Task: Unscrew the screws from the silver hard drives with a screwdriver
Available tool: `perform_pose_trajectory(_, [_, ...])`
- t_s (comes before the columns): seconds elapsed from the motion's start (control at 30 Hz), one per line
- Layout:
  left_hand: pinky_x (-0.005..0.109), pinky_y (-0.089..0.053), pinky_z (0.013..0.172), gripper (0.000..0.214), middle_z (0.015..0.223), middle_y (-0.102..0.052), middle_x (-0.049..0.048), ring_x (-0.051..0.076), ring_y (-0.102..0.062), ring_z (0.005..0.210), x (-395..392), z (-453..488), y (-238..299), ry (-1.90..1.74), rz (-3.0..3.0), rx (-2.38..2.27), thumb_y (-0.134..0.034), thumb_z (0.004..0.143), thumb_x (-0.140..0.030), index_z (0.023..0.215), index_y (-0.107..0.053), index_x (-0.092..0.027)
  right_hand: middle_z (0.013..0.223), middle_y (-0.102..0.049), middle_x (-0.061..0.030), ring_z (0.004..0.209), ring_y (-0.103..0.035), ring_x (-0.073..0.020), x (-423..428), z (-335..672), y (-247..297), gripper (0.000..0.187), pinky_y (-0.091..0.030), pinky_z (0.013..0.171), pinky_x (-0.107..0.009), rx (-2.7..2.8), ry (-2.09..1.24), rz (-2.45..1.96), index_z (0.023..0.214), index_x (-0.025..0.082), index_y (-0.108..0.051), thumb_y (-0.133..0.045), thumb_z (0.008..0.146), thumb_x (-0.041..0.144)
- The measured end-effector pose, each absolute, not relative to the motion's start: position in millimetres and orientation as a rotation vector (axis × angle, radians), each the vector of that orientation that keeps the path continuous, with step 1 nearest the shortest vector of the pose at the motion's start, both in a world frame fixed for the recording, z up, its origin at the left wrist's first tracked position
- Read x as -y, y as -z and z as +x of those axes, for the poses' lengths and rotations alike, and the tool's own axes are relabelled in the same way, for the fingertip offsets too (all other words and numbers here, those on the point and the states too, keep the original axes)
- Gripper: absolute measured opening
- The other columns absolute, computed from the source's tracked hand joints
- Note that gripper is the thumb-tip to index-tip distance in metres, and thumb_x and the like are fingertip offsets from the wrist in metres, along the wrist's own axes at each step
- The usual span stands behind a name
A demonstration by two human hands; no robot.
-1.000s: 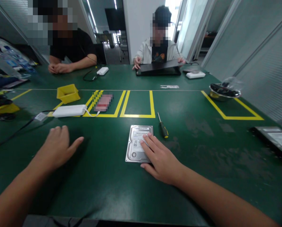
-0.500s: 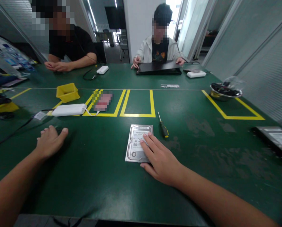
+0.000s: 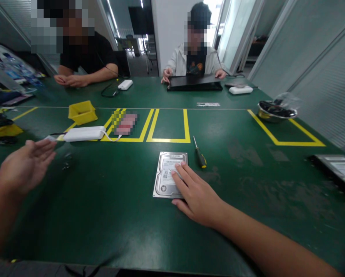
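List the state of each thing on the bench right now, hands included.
hard drive: flat on the table, label up.
right hand: open, flat, fingers resting on the hard drive.
left hand: open, raised above the table, empty.
screwdriver: lying loose right of the hard drive, untouched.
yellow bin: upright, open top.
metal bowl: upright, dark parts inside.

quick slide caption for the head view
Right hand rests on a hard drive beside a screwdriver; left hand hovers open.

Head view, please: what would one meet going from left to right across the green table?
In order: left hand → white power bank → hard drive → screwdriver → metal bowl.
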State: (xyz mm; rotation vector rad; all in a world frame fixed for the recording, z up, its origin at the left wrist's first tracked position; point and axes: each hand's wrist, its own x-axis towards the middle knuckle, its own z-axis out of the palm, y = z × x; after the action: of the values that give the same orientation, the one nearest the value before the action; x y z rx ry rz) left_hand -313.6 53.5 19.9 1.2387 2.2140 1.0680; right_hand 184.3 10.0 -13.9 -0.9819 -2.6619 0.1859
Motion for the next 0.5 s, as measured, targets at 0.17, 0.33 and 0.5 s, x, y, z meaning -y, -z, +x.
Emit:
perform_pose_trajectory(0.17, [0.041, -0.05, 0.084, 0.046, 0.104, -0.07, 0.0071, 0.029, -0.062, 0.09, -40, -322, -42, -0.216, 1.341, -2.603, -0.047, 0.078, -0.05, 0.105, -0.067, -0.018, 0.156, -0.029, -0.0234, 0.148, -0.019, -0.0364, -9, 184, 13, 0.07, -0.026, 0.121, -0.051, 2.666, -0.182, -0.983, 0.149, 0.003, -0.038, -0.055, 0.093, 0.041])
perform_pose_trajectory(0.33, [0.032, -0.046, 0.081, 0.049, 0.103, -0.072, 0.0038, 0.026, -0.063, 0.094, -37, -325, -33, 0.081, 1.502, -2.523, -0.043, 0.072, -0.049, 0.106, -0.064, -0.021, 0.156, -0.03, -0.0238, 0.149, -0.018, -0.0363, -9, 184, 14, 0.07, -0.027, 0.121, -0.052, 2.662, -0.182, -0.976, 0.149, 0.002, -0.038, -0.055, 0.093, 0.041])
perform_pose_trajectory(0.5, [0.03, -0.047, 0.083, 0.061, 0.101, -0.073, 0.0043, 0.025, -0.064, 0.096, -38, -330, -21, -0.008, 1.453, -2.417, -0.053, 0.066, -0.064, 0.106, -0.064, -0.02, 0.156, -0.03, -0.0237, 0.149, -0.017, -0.0365, -9, 184, 15, 0.07, -0.025, 0.121, -0.052, 2.672, -0.179, -0.982, 0.148, 0.002, -0.038, -0.054, 0.093, 0.042])
